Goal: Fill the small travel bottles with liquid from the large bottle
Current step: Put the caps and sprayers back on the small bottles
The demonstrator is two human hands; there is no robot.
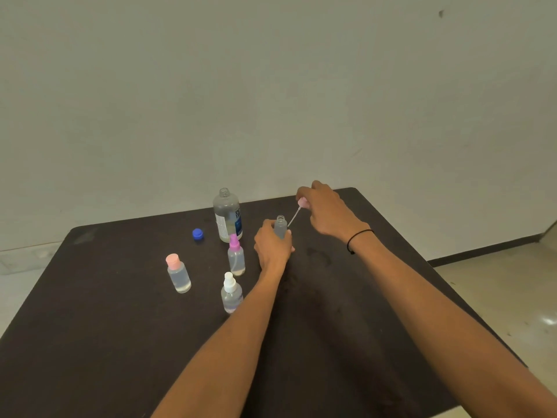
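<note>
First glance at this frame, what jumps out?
Mid-table, the left hand grips an uncapped small bottle while the right hand holds its pink spray top, dip tube dangling, just above and to the right. Behind them the large bottle stands open, its blue cap lying to its left. Three capped travel bottles stand left of the left hand.

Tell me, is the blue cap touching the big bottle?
Apart. The head view shows dark table between the blue cap and the big bottle.
</note>
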